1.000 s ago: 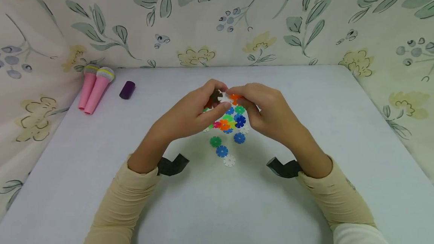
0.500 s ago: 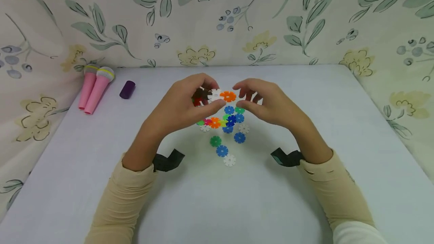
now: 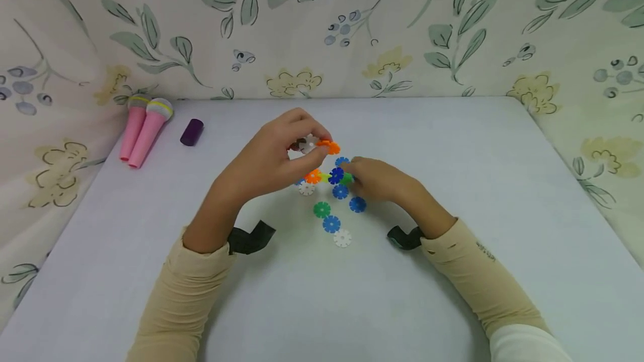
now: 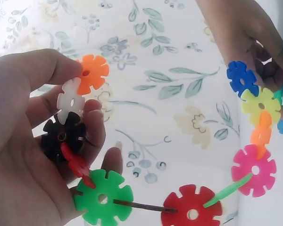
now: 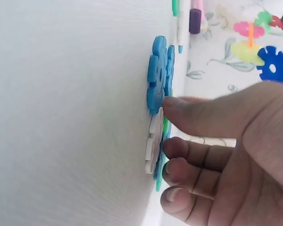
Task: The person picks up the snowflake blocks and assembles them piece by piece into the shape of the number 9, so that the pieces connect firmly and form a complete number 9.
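Note:
My left hand [image 3: 266,155] holds up a chain of interlocked notched plastic discs, pinching it near the orange disc [image 4: 95,73] at its end. Below that, the left wrist view shows a white disc [image 4: 66,106], a black disc [image 4: 56,141] and a green disc [image 4: 104,195]. The chain hangs in a curve to a dark blue disc [image 4: 241,80] at its other end. My right hand [image 3: 382,180] is low over loose discs on the table, its thumb at a blue disc [image 5: 156,77]. Its index finger is mostly hidden, and no disc is clearly gripped.
Loose discs lie nearer me on the white table [image 3: 322,306], among them a green disc [image 3: 322,209] and a white disc [image 3: 342,238]. Two pink toy microphones [image 3: 146,137] and a dark purple cylinder [image 3: 192,132] lie at the back left, before a floral cloth [image 3: 302,32].
My right hand has let go of the orange disc at the chain's end and moved down to the loose discs. My left hand has shifted slightly left, still holding the chain.

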Demonstrator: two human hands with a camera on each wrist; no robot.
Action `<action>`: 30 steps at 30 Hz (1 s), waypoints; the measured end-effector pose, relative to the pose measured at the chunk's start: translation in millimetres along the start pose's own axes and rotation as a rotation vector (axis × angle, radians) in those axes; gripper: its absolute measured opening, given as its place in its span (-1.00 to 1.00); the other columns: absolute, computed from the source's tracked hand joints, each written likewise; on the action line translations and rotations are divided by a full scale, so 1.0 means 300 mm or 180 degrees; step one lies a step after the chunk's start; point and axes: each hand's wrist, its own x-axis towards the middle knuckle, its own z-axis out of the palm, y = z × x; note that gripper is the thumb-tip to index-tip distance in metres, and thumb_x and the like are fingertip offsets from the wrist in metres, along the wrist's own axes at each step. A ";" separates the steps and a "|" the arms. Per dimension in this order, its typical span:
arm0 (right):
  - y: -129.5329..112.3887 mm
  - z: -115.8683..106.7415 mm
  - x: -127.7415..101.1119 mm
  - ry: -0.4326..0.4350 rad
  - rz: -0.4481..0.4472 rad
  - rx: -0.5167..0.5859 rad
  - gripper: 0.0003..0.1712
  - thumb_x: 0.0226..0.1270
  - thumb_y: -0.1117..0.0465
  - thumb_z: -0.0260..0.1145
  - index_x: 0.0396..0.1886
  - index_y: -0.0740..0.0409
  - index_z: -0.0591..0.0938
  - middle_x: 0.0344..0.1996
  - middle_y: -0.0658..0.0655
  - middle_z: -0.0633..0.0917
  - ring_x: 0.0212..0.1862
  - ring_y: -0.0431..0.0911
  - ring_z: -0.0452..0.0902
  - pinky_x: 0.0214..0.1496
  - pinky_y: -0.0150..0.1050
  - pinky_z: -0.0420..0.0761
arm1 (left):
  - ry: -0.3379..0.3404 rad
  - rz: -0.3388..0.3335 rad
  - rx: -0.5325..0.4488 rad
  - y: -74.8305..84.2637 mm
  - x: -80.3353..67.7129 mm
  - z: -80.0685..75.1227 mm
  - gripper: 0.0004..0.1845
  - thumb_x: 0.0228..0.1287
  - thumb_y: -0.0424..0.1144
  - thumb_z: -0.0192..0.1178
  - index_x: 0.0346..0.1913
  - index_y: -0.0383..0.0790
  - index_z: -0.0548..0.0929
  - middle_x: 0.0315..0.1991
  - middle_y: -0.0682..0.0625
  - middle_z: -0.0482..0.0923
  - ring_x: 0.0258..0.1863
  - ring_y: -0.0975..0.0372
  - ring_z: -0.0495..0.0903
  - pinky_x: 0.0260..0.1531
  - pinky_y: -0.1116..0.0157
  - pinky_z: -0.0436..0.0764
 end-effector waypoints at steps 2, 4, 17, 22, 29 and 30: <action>0.005 0.000 0.000 0.0061 0.0000 0.0090 -0.61 0.36 0.34 0.35 0.16 0.20 0.59 -0.15 0.14 0.62 -0.10 0.01 0.52 0.06 -0.10 0.61 | 0.0028 -0.0025 -0.0068 0.002 0.001 -0.001 -0.89 0.38 -0.33 0.20 -0.15 -0.19 0.71 -0.09 0.07 0.55 -0.20 0.28 0.54 -0.29 0.24 0.61; 0.009 -0.005 -0.003 0.0081 0.0019 0.0166 -0.64 0.28 0.40 0.40 0.06 0.24 0.57 -0.16 0.14 0.61 -0.10 0.01 0.50 0.05 -0.11 0.60 | 0.0034 -0.0057 -0.0084 0.003 0.001 -0.002 -0.89 0.40 -0.33 0.16 -0.13 -0.20 0.68 -0.08 0.06 0.54 -0.22 0.28 0.57 -0.27 0.26 0.62; 0.014 -0.140 -0.101 0.1327 -0.0431 0.1561 -0.88 0.50 0.30 0.23 -0.07 0.23 0.55 -0.36 0.16 0.65 -0.40 -0.02 0.52 -0.36 -0.25 0.57 | 0.0082 -0.0084 -0.0285 0.008 0.006 0.001 -0.85 0.51 -0.30 0.05 -0.03 -0.26 0.57 -0.11 0.02 0.56 -0.18 0.24 0.56 -0.13 0.22 0.61; -0.036 -0.190 -0.184 0.1538 -0.1113 0.2593 -0.73 0.47 0.42 0.20 0.11 0.30 0.55 -0.44 0.26 0.57 -0.51 0.06 0.44 -0.52 -0.26 0.54 | 0.0183 0.0026 -0.0425 0.012 0.011 0.009 -0.84 0.50 -0.30 0.05 -0.02 -0.24 0.60 -0.10 0.05 0.56 -0.19 0.22 0.53 -0.18 0.19 0.62; -0.111 -0.199 -0.231 0.1103 -0.1682 0.3418 -0.74 0.41 0.52 0.16 0.05 0.33 0.54 -0.49 0.23 0.56 -0.53 0.03 0.45 -0.61 -0.24 0.49 | 0.0380 0.0436 -0.0433 0.023 0.010 0.020 -0.85 0.46 -0.36 0.10 -0.04 -0.28 0.63 -0.14 0.04 0.56 -0.29 0.26 0.52 -0.31 0.25 0.61; -0.114 -0.198 -0.232 0.1075 -0.1740 0.3462 -0.74 0.41 0.52 0.16 0.04 0.32 0.55 -0.50 0.22 0.56 -0.54 0.02 0.44 -0.62 -0.25 0.48 | 0.0403 0.0489 -0.0448 0.024 0.010 0.020 -0.86 0.45 -0.38 0.11 -0.05 -0.29 0.63 -0.15 0.04 0.56 -0.31 0.26 0.51 -0.33 0.26 0.59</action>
